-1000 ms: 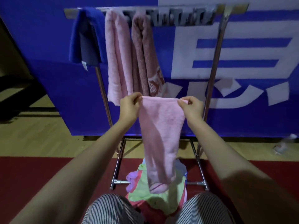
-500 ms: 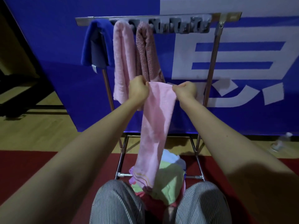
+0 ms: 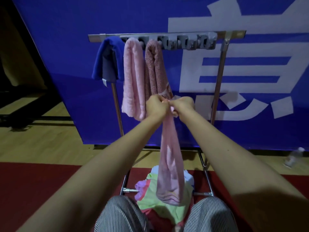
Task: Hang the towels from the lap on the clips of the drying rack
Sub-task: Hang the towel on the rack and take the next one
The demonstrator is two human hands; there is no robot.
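Observation:
A light pink towel [image 3: 169,161] hangs folded lengthwise from both my hands, its striped end dangling over my lap. My left hand [image 3: 156,107] and my right hand [image 3: 183,105] touch each other and pinch its top edge together, in front of and below the drying rack [image 3: 222,67]. On the rack's grey clip bar [image 3: 189,43] hang a blue towel [image 3: 108,59], a pale pink towel [image 3: 133,76] and a dusty rose towel [image 3: 154,67]. The clips to the right of them are bare. More towels [image 3: 150,196], green and purple among them, lie piled between my knees.
A blue banner with white characters [image 3: 250,72] stands right behind the rack. The rack's chrome feet [image 3: 128,190] rest on a red mat over wooden floor. A small clear bottle [image 3: 292,158] lies on the floor at the right.
My hands have come together from about a towel's width apart, gathering the pink towel's top edge into a narrow fold. The towel has risen a little toward the rack.

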